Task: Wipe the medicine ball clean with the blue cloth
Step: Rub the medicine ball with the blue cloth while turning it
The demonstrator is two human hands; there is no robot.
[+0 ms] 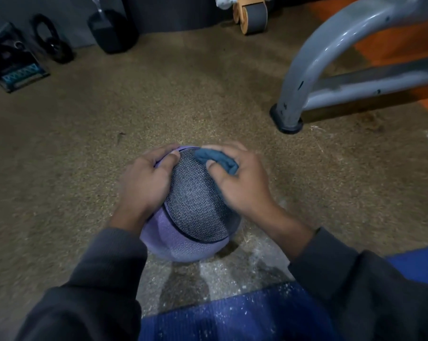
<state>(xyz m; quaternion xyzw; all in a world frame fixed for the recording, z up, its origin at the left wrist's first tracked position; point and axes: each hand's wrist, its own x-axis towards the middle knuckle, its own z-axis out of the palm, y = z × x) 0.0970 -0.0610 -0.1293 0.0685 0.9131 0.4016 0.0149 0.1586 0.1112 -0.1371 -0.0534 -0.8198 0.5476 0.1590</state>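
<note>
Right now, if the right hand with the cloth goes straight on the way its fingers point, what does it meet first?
Probably the left hand's thumb: the right hand, bunching the blue cloth, points across the medicine ball toward it.

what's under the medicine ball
The medicine ball rests on brown carpet with whitish dust near a blue mat. The contact spot itself is hidden by the ball.

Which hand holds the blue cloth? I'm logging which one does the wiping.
The right hand: it presses the bunched blue cloth against the purple and grey textured medicine ball. The left hand is bare, steadying the ball.
</note>
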